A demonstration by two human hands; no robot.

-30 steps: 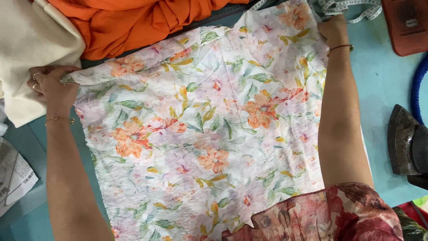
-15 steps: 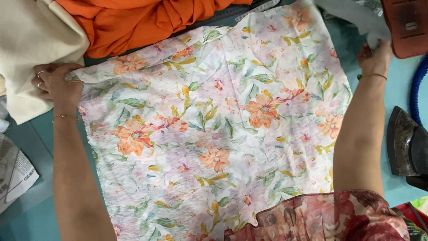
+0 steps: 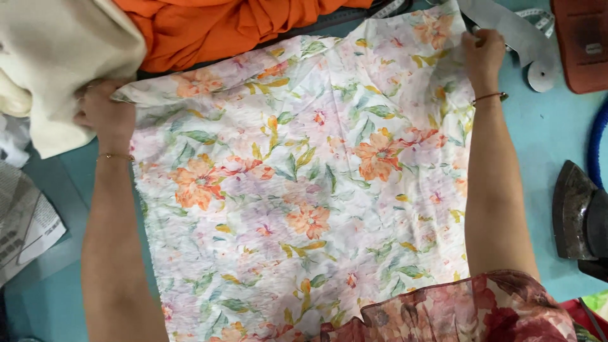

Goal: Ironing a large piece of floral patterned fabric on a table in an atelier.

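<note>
Floral fabric point(image 3: 304, 190) between left hand point(image 3: 104, 114), right hand point(image 3: 484, 57)

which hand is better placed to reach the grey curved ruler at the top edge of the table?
Right. The right hand grips the floral fabric's far corner, right beside the grey curved ruler. The left hand holds the opposite corner by the cream cloth, across the fabric.

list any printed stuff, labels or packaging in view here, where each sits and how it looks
Newspaper sheet: lower left on the teal table, left of the left hand; folded, grey-white with dark print.
Tape measure: top right, beyond the right hand; pale strip with tiny markings.
No packages, signs or screens visible.
</note>
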